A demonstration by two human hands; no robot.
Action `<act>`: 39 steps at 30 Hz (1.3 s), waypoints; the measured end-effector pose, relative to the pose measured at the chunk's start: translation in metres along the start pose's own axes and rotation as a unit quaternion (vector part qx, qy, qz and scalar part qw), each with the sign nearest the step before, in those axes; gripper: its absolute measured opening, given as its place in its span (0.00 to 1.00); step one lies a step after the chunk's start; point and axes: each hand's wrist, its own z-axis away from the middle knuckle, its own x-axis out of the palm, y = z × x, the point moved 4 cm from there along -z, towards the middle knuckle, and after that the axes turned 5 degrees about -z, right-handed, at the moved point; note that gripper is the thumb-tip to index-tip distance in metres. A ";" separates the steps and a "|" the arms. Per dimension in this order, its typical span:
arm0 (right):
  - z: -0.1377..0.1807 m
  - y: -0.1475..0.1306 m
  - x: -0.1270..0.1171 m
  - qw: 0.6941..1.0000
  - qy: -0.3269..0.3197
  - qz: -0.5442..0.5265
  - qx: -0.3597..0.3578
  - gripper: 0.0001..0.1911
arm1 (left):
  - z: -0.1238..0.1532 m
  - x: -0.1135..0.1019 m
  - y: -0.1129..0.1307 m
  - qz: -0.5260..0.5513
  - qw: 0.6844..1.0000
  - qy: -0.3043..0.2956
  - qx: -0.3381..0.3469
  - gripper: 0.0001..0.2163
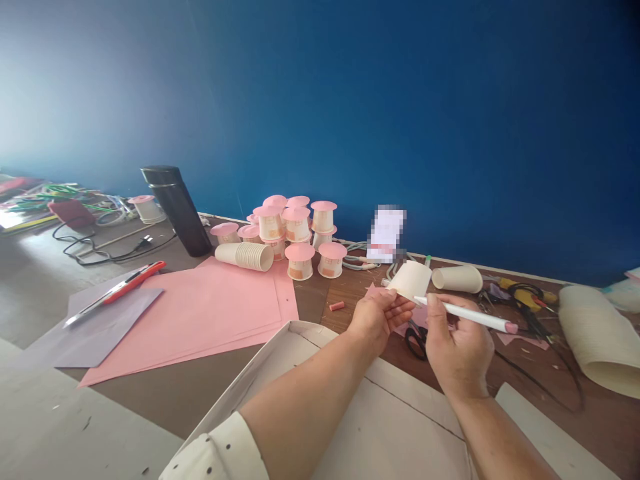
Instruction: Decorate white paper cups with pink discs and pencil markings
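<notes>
My left hand is closed round a white paper cup, held on its side above the table. My right hand grips a white pencil with a pink eraser end; its tip touches the cup's rim. Under my hands lie black scissors and pink paper scraps. Behind them a second paper cup lies on its side.
Several cups with pink lids are piled at the wall beside a lying stack of cups. Pink paper sheets, a red utility knife, a black flask, a glue gun, an open cardboard box, a cup stack at right.
</notes>
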 end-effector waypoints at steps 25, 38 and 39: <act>0.000 0.000 0.002 1.000 -0.010 0.002 -0.020 0.20 | 0.001 0.002 0.001 -0.001 1.000 0.002 -0.003 0.09; 0.001 0.003 0.002 1.000 -0.001 0.018 -0.011 0.20 | 0.001 0.002 0.001 0.008 1.000 0.011 -0.001 0.09; 0.001 0.003 0.002 1.000 0.000 0.018 -0.009 0.20 | 0.002 0.002 0.002 0.007 1.000 0.012 -0.002 0.09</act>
